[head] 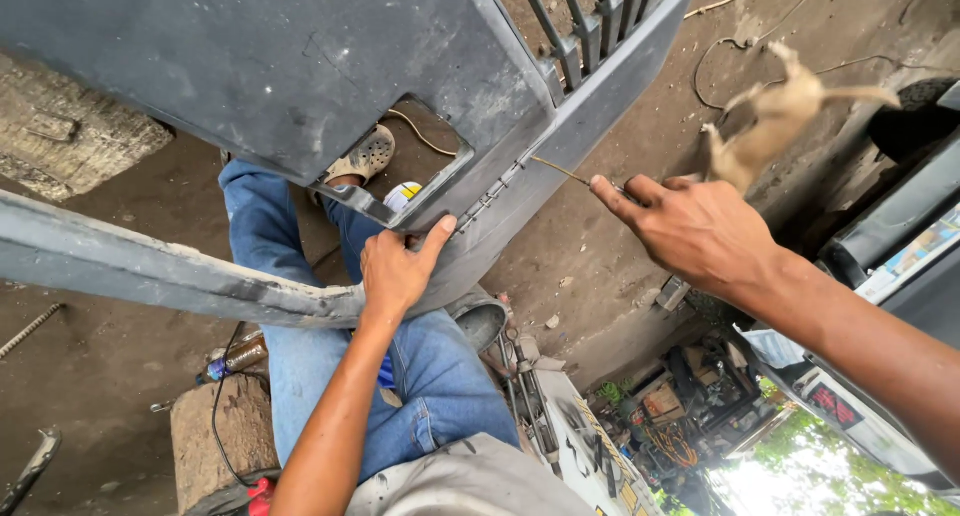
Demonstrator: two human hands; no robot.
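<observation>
A single view is given, taken from a camera worn on the head and tilted steeply downward. The grey bumper panel (300, 66) and both forearms are seen at close range, with the dirt floor (620, 226) beyond.

left hand (392, 268) grips grey bumper (300, 66) edge | right hand (690, 226) pinches thin wire (560, 169) at seam

The bumper (300, 66) is dull grey, scuffed paler along its lower edge. The jeans (420, 366) are faded blue, the shirt (470, 481) grey. The sandal (365, 156) is tan with small holes. The ground (620, 226) is dusty brown. The rag (770, 116) is beige.
</observation>
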